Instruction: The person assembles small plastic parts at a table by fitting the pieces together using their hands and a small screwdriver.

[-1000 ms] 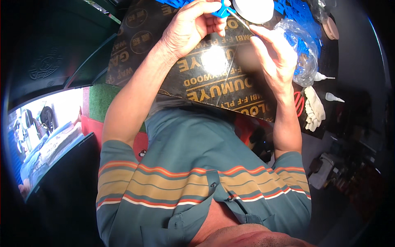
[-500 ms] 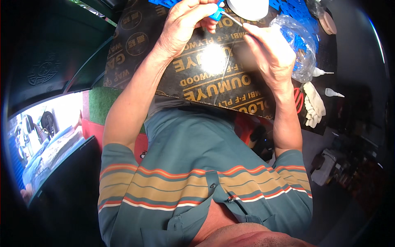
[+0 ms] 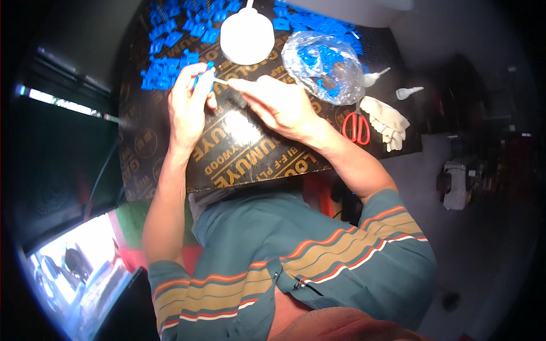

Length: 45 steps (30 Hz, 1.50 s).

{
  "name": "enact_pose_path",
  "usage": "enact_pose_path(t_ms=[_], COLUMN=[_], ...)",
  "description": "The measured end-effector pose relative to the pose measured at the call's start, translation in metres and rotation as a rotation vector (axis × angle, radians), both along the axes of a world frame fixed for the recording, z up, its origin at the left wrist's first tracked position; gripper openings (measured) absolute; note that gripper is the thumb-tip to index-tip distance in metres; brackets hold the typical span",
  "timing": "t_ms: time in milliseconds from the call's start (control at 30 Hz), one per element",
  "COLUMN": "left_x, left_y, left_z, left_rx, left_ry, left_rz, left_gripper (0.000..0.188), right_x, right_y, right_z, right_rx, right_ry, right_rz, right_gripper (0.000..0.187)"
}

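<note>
Between the thumb and fingers of my left hand (image 3: 187, 108) is a small blue plastic piece (image 3: 205, 79), partly covered by the fingers. My right hand (image 3: 281, 108) pinches a thin, pale rod (image 3: 220, 81) that runs to the blue piece. The rod's far end meets the piece; whether it goes inside cannot be made out. Both hands are closed above the dark printed plywood board (image 3: 227, 170). Just beyond them stands a white round container (image 3: 247, 38) with a narrow neck.
Many blue pieces (image 3: 165, 71) lie at the left and far side. A clear plastic bag (image 3: 324, 68) holds more. On the right are red-handled scissors (image 3: 356, 128), a cream glove (image 3: 387, 122), a white nozzle (image 3: 408, 92) and another white nozzle (image 3: 375, 77).
The view has shifted, so the board and hands sit lower and further left, with more blue pieces showing. Both hands keep their hold on the blue piece and the rod.
</note>
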State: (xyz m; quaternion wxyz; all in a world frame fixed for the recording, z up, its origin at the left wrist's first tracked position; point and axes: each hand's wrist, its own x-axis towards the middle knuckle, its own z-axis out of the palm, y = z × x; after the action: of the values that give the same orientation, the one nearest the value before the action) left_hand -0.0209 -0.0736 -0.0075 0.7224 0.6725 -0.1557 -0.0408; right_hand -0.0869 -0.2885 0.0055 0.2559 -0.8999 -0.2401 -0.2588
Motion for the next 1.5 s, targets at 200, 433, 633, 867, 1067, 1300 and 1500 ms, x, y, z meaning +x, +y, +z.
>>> enact_pose_path(t_ms=[200, 433, 633, 867, 1067, 1300, 1500], left_x=[0.001, 0.003, 0.0, -0.005, -0.001, -0.008, -0.007], left_y=[0.004, 0.0, 0.003, 0.004, 0.002, 0.004, 0.004], left_z=[-0.007, -0.007, 0.001, 0.005, -0.002, 0.009, 0.005], left_rx=[-0.053, -0.119, 0.046, 0.019, 0.056, 0.226, 0.294], left_ry=[-0.03, -0.016, 0.002, -0.062, -0.115, -0.367, -0.69], left_rz=[-0.002, -0.069, -0.047, 0.032, 0.066, 0.171, 0.311], left_gripper=[0.024, 0.02, 0.024, 0.022, 0.021, 0.029, 0.033], right_x=[0.003, -0.002, -0.002, 0.002, 0.006, 0.009, 0.015], right_y=[0.004, 0.006, 0.006, 0.007, 0.005, 0.005, 0.0], right_z=[-0.001, 0.017, 0.015, 0.014, 0.014, 0.011, 0.003], right_rx=[0.064, 0.193, 0.325, 0.242, 0.182, 0.201, 0.189], right_ry=[0.039, 0.252, 0.395, 0.314, 0.255, 0.23, 0.18], right_rz=[0.051, 0.085, 0.081, 0.094, 0.097, 0.128, 0.115], right_gripper=[0.039, 0.037, 0.036, 0.038, 0.042, 0.043, 0.042])
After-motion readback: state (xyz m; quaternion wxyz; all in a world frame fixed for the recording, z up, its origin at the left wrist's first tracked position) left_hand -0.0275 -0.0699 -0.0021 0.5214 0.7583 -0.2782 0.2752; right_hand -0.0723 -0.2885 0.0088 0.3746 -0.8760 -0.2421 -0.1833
